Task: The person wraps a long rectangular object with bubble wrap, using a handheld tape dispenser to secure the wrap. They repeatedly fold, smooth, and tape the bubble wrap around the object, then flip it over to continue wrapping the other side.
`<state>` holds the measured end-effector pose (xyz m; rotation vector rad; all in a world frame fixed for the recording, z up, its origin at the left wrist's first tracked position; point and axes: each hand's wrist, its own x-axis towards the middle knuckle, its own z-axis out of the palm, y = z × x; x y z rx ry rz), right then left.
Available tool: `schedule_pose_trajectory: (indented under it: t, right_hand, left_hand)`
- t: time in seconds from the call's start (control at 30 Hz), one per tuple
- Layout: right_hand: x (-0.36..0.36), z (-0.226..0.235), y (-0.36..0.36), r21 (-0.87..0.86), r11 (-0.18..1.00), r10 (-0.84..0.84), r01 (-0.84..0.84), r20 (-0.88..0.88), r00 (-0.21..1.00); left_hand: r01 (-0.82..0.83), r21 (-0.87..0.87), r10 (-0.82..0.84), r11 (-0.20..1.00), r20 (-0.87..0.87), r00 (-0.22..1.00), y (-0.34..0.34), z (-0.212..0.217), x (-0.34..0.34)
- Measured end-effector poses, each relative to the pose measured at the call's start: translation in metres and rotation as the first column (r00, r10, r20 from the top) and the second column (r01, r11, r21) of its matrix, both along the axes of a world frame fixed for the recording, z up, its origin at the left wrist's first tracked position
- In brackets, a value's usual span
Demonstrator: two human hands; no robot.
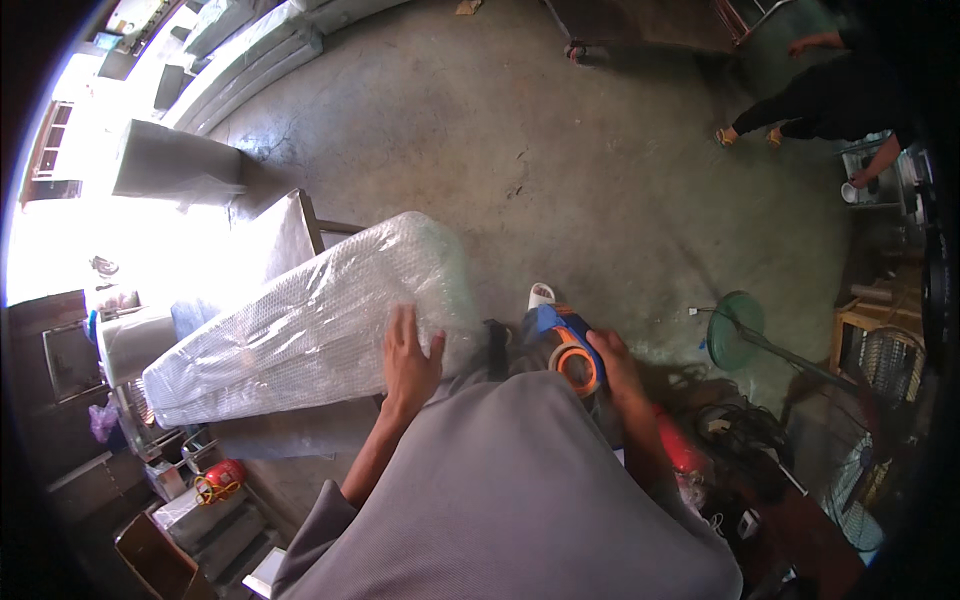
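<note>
A long, tapering bundle (300, 330) in clear bubble wrap and shiny film lies across the left side, its broad end close to my body. My left hand (410, 365) rests on that broad end with fingers stretched out and thumb apart, gripping nothing. Beside my right thigh, my right hand (613, 360) is closed around a blue and orange tape dispenser (566, 322). The roll in it shows an orange ring with a tan core. What is inside the wrap cannot be made out.
Another person (820, 100) in dark clothes stands at the far right, holding a white cup (849, 192). A round green base (735, 330) with a pole stands on the concrete floor (600, 180) to my right. Wrapped slabs (260, 60) lie far left; a red container (220, 480) sits lower left.
</note>
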<state>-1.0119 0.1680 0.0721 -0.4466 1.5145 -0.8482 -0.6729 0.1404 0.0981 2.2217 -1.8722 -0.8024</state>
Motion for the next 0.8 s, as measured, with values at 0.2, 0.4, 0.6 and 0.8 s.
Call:
schedule_pose_trajectory:
  t: [0.2, 0.4, 0.6, 0.8]
  right_hand:
    - [-0.031, 0.019, -0.008, 0.157, 0.972, 0.142, -0.175, 0.200, 0.969]
    - [-0.037, 0.017, -0.037, -0.158, 0.919, 0.395, -0.362, 0.364, 0.844]
    - [-0.017, 0.021, -0.093, -0.357, 0.728, 0.653, -0.586, 0.098, 0.751]
    - [0.012, 0.025, -0.148, -0.327, 0.643, 0.736, -0.692, 0.014, 0.677]
  left_hand:
    - [0.102, 0.430, 0.217, 0.897, -0.629, 0.747, -0.048, 0.009, -0.088]
    - [0.211, 0.735, 0.679, 0.644, -0.676, 0.287, -0.088, -0.010, -0.105]
    - [0.273, 0.577, 0.451, 0.769, -0.794, 0.408, -0.118, 0.002, -0.064]
    - [0.184, 0.675, 0.628, 0.714, -0.735, 0.256, -0.148, -0.005, -0.034]
